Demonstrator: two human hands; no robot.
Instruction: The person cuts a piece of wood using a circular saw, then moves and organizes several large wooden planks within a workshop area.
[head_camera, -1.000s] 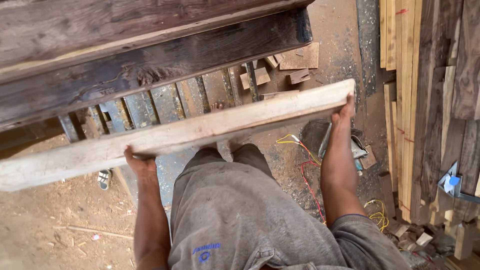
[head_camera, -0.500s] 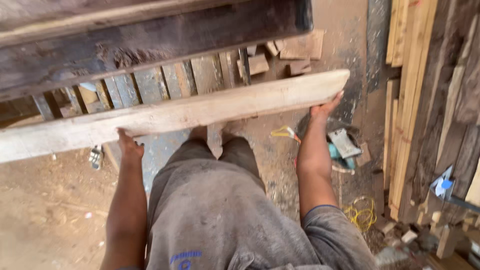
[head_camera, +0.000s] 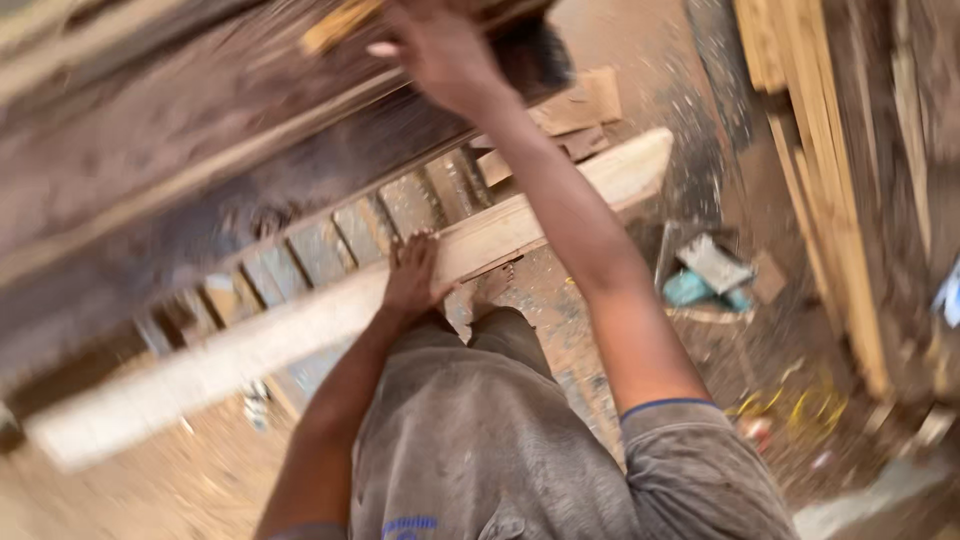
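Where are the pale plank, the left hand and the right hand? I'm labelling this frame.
pale plank (head_camera: 560, 215), head view, its top face right of the hands
left hand (head_camera: 413, 272), head view, back of the hand
right hand (head_camera: 445, 55), head view, back of the hand

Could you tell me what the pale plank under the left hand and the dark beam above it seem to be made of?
Pale plank: bare, unfinished sawn wood, judging by its light, matt face. Dark beam: probably weathered or stained wood, brown and rough, though blur hides detail.

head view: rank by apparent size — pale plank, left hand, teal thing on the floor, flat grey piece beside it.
1. pale plank, the largest by a wide margin
2. left hand
3. flat grey piece and teal thing: look alike, both blurred and farther from the camera, so unranked
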